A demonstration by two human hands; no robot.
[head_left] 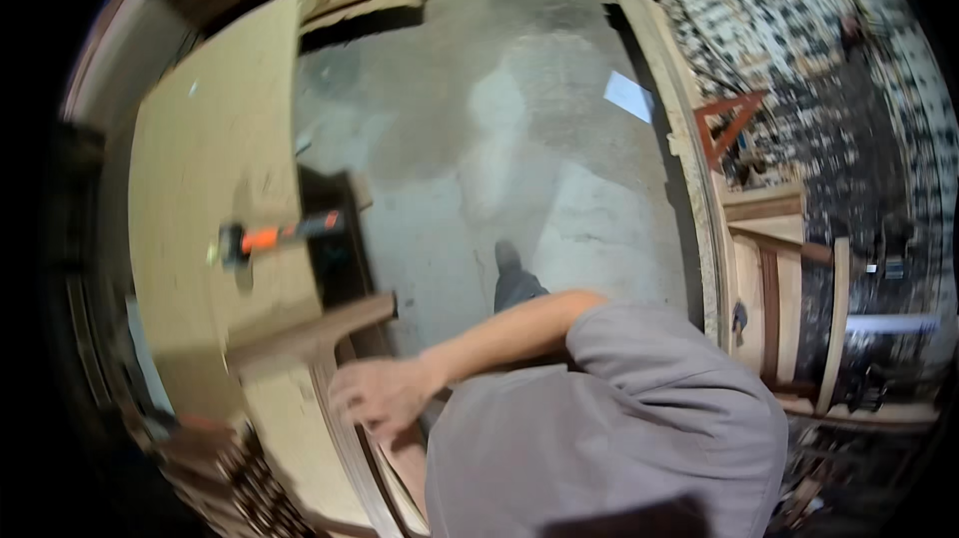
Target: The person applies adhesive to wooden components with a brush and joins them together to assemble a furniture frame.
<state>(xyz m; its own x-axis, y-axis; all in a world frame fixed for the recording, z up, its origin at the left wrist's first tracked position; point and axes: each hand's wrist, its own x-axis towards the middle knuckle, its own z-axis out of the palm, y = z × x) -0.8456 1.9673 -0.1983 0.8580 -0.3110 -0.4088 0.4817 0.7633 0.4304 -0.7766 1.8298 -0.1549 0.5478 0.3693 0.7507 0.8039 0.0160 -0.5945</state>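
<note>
Workshop, concrete floor (519, 138), plywood bench (210, 138) at frame left. One hand (380, 393), fingers loosely spread, holding nothing, hovers lower centre over a wood strip (310, 333); which hand, cannot tell. Hammer (280, 235) lies near the bench edge; a knock could drop it.

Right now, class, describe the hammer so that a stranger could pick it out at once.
Start at the big pale plywood sheet on the left. The hammer lies across its right edge, above the person's hand. Its orange-and-black handle is the only bright colour on the bare wood.

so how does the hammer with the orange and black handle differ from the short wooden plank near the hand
The hammer with the orange and black handle is slim, brightly coloured and lies far from the hand. The short wooden plank is broader, plain brown and closer to the hand. Both rest on the pale plywood bench.
</note>
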